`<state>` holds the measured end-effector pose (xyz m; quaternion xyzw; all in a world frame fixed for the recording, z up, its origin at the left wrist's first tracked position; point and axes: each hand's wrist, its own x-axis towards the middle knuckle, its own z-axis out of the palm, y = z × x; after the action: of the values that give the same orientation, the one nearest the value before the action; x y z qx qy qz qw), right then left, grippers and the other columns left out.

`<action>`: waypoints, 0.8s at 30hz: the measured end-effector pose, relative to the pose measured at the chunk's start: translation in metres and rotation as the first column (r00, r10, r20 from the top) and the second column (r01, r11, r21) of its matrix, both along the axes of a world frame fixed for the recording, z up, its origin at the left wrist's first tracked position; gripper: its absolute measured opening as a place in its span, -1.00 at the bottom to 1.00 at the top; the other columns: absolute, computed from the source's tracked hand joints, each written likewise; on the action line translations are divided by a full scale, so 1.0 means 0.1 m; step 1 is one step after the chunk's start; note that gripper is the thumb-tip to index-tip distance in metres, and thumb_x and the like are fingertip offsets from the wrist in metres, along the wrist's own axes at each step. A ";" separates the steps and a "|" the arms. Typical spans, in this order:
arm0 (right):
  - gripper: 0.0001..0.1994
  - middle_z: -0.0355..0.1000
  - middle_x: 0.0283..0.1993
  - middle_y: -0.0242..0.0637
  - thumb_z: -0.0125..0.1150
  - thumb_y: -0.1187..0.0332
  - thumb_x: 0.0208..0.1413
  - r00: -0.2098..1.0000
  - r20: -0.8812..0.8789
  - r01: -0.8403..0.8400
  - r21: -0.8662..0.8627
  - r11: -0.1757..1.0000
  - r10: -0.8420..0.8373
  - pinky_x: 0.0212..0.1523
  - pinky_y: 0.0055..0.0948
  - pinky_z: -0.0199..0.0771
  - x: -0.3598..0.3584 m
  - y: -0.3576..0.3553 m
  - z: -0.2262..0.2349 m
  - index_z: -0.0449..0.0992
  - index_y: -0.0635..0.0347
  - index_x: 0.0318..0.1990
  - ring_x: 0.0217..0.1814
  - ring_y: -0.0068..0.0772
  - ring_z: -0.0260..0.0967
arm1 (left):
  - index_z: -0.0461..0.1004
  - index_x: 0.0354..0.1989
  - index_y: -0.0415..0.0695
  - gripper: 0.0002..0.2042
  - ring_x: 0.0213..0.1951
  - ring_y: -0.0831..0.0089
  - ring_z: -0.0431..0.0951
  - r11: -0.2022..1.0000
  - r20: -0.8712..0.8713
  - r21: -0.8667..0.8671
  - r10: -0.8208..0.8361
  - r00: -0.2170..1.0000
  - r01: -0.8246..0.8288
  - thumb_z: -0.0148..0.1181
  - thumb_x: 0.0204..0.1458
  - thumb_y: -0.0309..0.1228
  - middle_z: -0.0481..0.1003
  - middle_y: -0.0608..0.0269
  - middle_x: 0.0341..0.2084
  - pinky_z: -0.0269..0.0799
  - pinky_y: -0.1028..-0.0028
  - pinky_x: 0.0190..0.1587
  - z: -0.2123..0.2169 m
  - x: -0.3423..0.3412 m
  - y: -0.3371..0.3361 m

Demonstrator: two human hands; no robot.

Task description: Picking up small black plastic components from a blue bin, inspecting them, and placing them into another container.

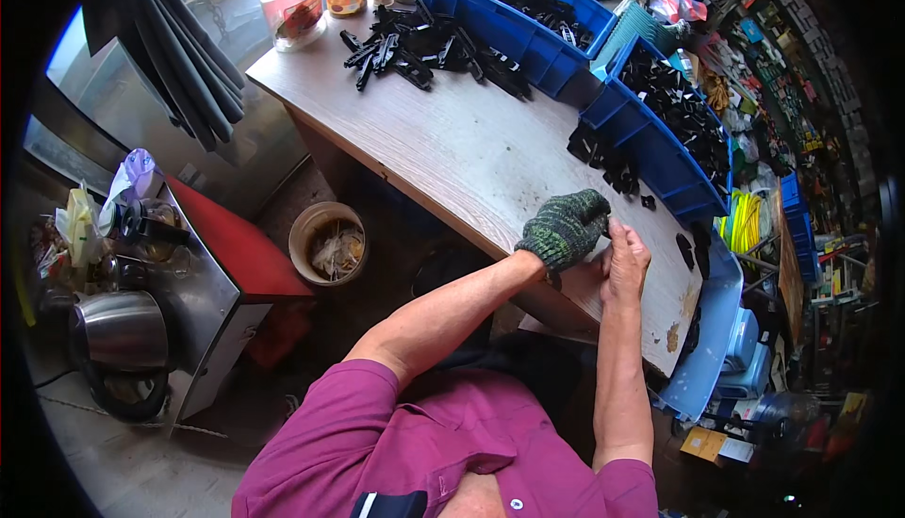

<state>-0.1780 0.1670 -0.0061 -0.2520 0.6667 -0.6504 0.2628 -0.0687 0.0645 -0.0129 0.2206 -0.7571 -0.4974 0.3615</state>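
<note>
Head view
Left hand: the left hand (567,228), in a green knitted glove, is curled in a narrow grip over the near edge of the worktop (471,155); it meets the right hand, and whatever it pinches is hidden between the fingers.
Right hand: the right hand (625,259) is bare, fingers bent narrow and touching the glove's fingertips; I cannot tell what it holds, most likely one small black part.
Thing in hand: too small and covered to identify; it sits between the two hands, just above the worktop edge.
Loose parts: a few small black plastic pieces (608,162) lie on the worktop just beyond the hands, against the nearer blue bin (650,155); a larger heap of black clips (424,47) lies well apart at the far end, beside the second blue bin (514,18).
Other things: two lidded jars (294,1) stand at the far corner; a round bucket (327,242) sits on the floor left of the worktop.
Doing it well: judging by the pose, the two hands are fitting or separating a small piece. Keeping it low over the worktop should stop a dropped piece from falling to the floor. The gloved hand suits steadying, the bare fingertips the fine work.
</note>
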 end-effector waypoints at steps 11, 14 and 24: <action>-0.70 0.15 -0.71 -0.58 0.18 0.12 0.27 0.992 -0.103 -0.071 0.003 0.997 0.071 -0.75 -0.61 0.00 0.21 -0.10 0.02 0.49 0.20 -0.28 -0.79 -0.74 -0.03 | 0.53 -0.10 -0.20 -0.69 -0.19 0.07 0.61 0.925 -0.003 0.362 -0.121 0.993 0.114 0.18 0.16 -0.21 0.59 -0.08 -0.23 0.50 0.24 -0.09 -0.04 0.07 -0.22; -0.67 0.06 -0.75 -0.54 0.07 0.10 0.32 0.994 -0.088 -0.067 0.022 0.997 0.069 -0.77 -0.57 0.14 0.29 -0.11 0.06 0.41 0.18 -0.36 -0.80 -0.67 -0.03 | 0.50 0.04 -0.10 -0.56 -0.08 0.04 0.59 0.959 0.281 -0.149 0.275 0.920 -0.241 0.22 0.11 -0.05 0.57 -0.09 -0.11 0.47 0.19 0.01 0.07 0.41 -0.57; -0.63 -0.07 -0.78 -0.52 -0.08 0.08 0.33 0.998 0.069 0.015 -0.026 1.000 -0.013 -0.81 -0.44 0.36 0.37 -0.14 0.14 0.27 0.12 -0.46 -0.82 -0.59 -0.02 | 0.50 -0.05 -0.06 -0.66 -0.06 -0.01 0.49 0.654 0.424 -0.702 0.702 0.572 -0.282 0.18 0.08 -0.13 0.51 0.00 -0.12 0.42 0.07 -0.02 0.11 1.35 -1.90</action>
<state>-0.1411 0.1533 0.0078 -0.2283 0.6503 -0.6693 0.2775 0.0665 -0.1253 -0.0014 0.4785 -0.8437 -0.0081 0.2431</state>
